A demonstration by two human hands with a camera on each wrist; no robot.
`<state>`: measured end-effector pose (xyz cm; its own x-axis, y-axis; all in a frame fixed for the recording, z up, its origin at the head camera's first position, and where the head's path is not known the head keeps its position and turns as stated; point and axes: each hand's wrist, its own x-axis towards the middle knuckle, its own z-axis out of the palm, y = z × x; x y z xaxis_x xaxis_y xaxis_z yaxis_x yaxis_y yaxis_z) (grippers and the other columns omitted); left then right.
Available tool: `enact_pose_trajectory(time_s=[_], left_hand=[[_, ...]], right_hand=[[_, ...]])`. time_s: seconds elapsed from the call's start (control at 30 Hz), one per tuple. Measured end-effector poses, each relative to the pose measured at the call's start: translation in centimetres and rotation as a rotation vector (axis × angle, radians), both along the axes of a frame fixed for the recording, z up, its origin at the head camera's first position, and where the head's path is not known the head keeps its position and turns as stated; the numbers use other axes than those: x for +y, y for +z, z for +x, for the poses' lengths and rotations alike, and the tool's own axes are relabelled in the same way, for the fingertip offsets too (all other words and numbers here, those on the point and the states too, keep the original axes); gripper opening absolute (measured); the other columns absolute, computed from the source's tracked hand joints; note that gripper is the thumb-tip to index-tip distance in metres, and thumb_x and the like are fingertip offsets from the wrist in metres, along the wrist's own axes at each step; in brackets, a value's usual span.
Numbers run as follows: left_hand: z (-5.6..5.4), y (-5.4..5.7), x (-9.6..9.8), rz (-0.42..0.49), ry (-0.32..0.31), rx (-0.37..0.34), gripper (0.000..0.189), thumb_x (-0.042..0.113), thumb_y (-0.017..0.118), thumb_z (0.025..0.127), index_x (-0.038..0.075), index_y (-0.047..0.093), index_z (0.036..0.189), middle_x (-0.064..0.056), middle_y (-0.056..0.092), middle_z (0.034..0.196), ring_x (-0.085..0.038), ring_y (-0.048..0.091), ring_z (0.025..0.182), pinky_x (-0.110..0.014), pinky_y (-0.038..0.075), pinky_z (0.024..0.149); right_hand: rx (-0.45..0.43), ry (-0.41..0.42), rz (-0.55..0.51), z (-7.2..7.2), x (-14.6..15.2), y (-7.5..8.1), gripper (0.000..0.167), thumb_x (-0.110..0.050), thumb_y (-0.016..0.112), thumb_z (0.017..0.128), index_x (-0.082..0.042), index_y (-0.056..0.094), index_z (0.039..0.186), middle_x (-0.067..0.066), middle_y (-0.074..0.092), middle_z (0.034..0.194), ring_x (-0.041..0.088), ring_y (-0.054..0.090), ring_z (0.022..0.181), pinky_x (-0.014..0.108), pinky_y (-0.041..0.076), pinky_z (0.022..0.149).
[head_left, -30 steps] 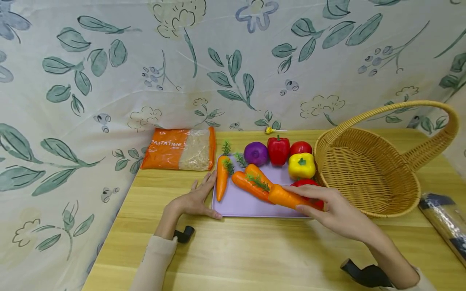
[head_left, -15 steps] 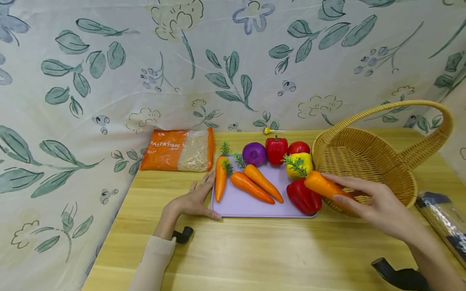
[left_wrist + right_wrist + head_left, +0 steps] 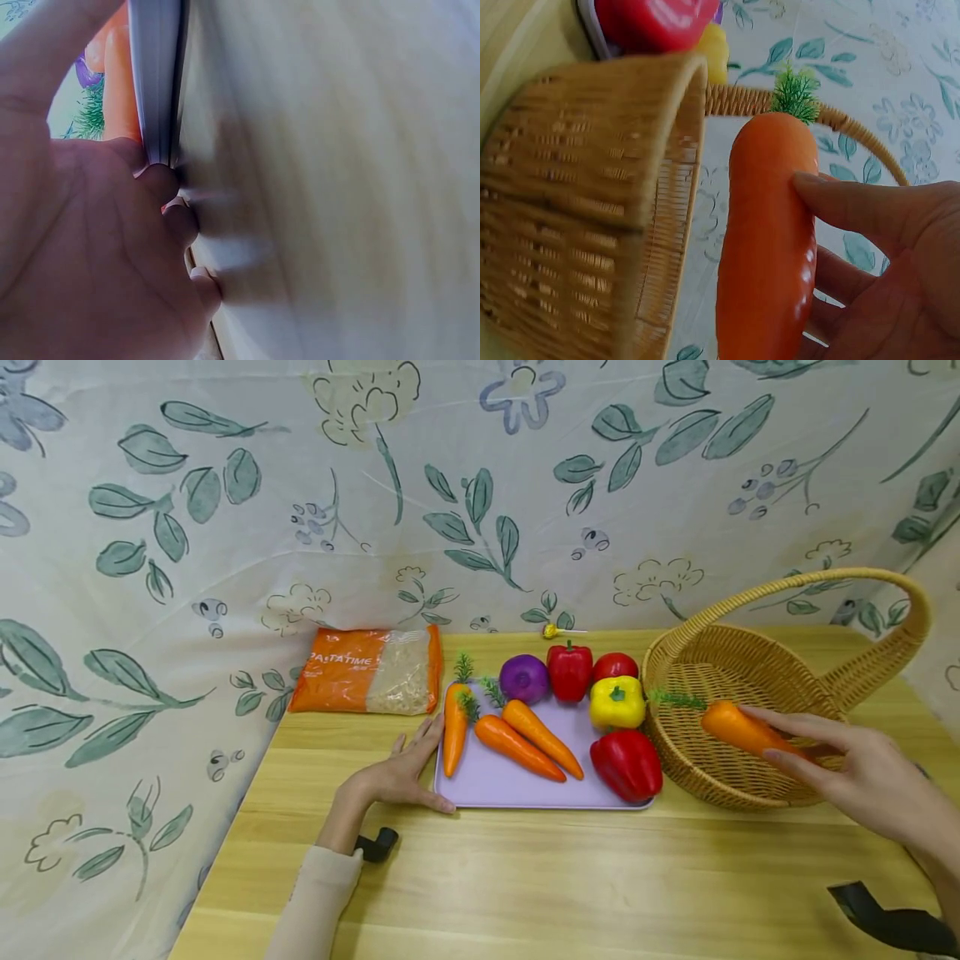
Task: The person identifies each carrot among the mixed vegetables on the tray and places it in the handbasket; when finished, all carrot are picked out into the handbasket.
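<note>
A person's two bare hands worked above a wooden desk (image 3: 487,877). The right hand (image 3: 862,768) pinched an orange carrot (image 3: 738,727) between thumb and fingers, and held it over the mouth of a wicker basket (image 3: 697,777) near the desk's right side. The carrot lay slantwise: its leafy end pointed left, toward the basket's left rim, while the narrow end ran back to the right, under the fingers. From the right hand, then, the carrot stretched leftward across the opening. I could not tell whether it touched the wicker.

The left hand (image 3: 397,777) was well apart from that carrot. It held nothing; its thumb and fingers were spread wide against the left edge of a lilac tray (image 3: 502,789), the thumb at the near left corner.

Three more carrots (image 3: 453,735) lay on the tray's left half and middle. A red pepper (image 3: 626,766) filled its near right corner, with a yellow pepper (image 3: 617,702) just behind. A purple onion (image 3: 524,678) sat at the far edge. Behind the tray's far left corner lay a pasta bag (image 3: 367,668).
</note>
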<state>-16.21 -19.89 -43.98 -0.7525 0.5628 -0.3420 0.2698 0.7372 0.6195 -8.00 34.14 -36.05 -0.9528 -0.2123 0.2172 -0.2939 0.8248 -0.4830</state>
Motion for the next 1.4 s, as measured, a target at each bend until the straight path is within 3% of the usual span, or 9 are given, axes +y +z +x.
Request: enact_pose_trajectory(time_s=[0.2,0.4,0.5,0.6,0.73,0.9,1.0,1.1,1.4], left_hand=[[0.0,-0.1,0.0,-0.004,0.003,0.008,0.139,0.051,0.087,0.08,0.014,-0.015,0.165,-0.007,-0.017,0.174,-0.03,-0.017,0.162,-0.064,-0.013,0.128],[0.1,0.1,0.0,-0.002,0.005,-0.003,0.138,0.05,0.087,0.08,0.013,-0.014,0.166,-0.006,-0.017,0.174,-0.03,-0.017,0.162,-0.063,-0.015,0.128],[0.2,0.3,0.1,0.0,0.006,-0.005,0.138,0.05,0.087,0.08,0.012,-0.013,0.166,-0.006,-0.017,0.174,-0.03,-0.016,0.162,-0.062,-0.015,0.128],[0.3,0.3,0.1,0.003,0.006,-0.005,0.138,0.05,0.087,0.08,0.012,-0.013,0.166,-0.006,-0.017,0.175,-0.031,-0.016,0.162,-0.063,-0.015,0.128],[0.2,0.3,0.1,-0.001,0.005,-0.003,0.138,0.05,0.087,0.08,0.012,-0.013,0.166,-0.006,-0.017,0.175,-0.031,-0.016,0.162,-0.063,-0.014,0.128],[0.2,0.3,0.1,-0.003,0.002,0.001,0.137,0.05,0.087,0.08,0.012,-0.013,0.166,-0.006,-0.017,0.175,-0.031,-0.016,0.162,-0.064,-0.014,0.128],[0.3,0.3,0.1,-0.002,0.0,0.002,0.137,0.05,0.087,0.08,0.012,-0.013,0.166,-0.006,-0.017,0.175,-0.031,-0.017,0.162,-0.064,-0.014,0.128],[0.3,0.3,0.1,0.001,0.002,-0.001,0.137,0.05,0.087,0.08,0.012,-0.013,0.166,-0.006,-0.017,0.175,-0.031,-0.016,0.162,-0.063,-0.014,0.128],[0.2,0.3,0.0,0.002,0.001,0.003,0.138,0.05,0.087,0.08,0.012,-0.014,0.166,-0.007,-0.017,0.175,-0.031,-0.016,0.162,-0.064,-0.014,0.128]], right_hand=[[-0.076,-0.035,0.001,-1.9,1.6,0.7,0.055,-0.007,0.073,0.096,-0.014,0.058,0.149,0.044,0.059,0.13,-0.018,0.054,0.078,0.02,0.052,0.053],[-0.115,-0.082,0.043,-3.7,2.0,1.7,0.052,-0.016,0.068,0.101,-0.017,0.054,0.152,0.046,0.057,0.131,-0.004,0.048,0.057,0.026,0.04,0.042],[-0.146,-0.125,0.049,-4.9,2.3,2.4,0.053,-0.024,0.065,0.103,-0.018,0.051,0.154,0.044,0.056,0.135,0.007,0.055,0.062,0.024,0.04,0.046],[-0.216,-0.152,0.011,-6.3,2.4,3.0,0.057,-0.031,0.061,0.106,-0.014,0.044,0.157,0.043,0.052,0.141,0.034,0.068,0.092,0.019,0.046,0.056],[-0.326,-0.182,-0.041,-7.7,2.1,3.7,0.067,-0.041,0.054,0.107,-0.009,0.032,0.162,0.045,0.048,0.143,0.059,0.056,0.117,0.023,0.053,0.064],[-0.438,-0.158,-0.091,-9.2,1.3,4.1,0.074,-0.045,0.054,0.106,-0.009,0.022,0.164,0.046,0.043,0.147,0.03,0.069,0.1,0.026,0.057,0.068],[-0.476,-0.127,-0.125,-9.9,0.9,4.0,0.073,-0.043,0.055,0.107,-0.011,0.023,0.165,0.043,0.042,0.15,0.001,0.066,0.09,0.024,0.057,0.07],[-0.488,-0.101,-0.164,-10.3,0.5,3.6,0.071,-0.038,0.055,0.107,-0.01,0.023,0.164,0.043,0.043,0.15,-0.012,0.059,0.085,0.023,0.059,0.071],[-0.583,-0.035,-0.205,-11.5,-0.1,2.5,0.072,-0.025,0.053,0.109,-0.013,0.012,0.167,0.046,0.041,0.147,0.011,0.065,0.098,0.029,0.062,0.078]])
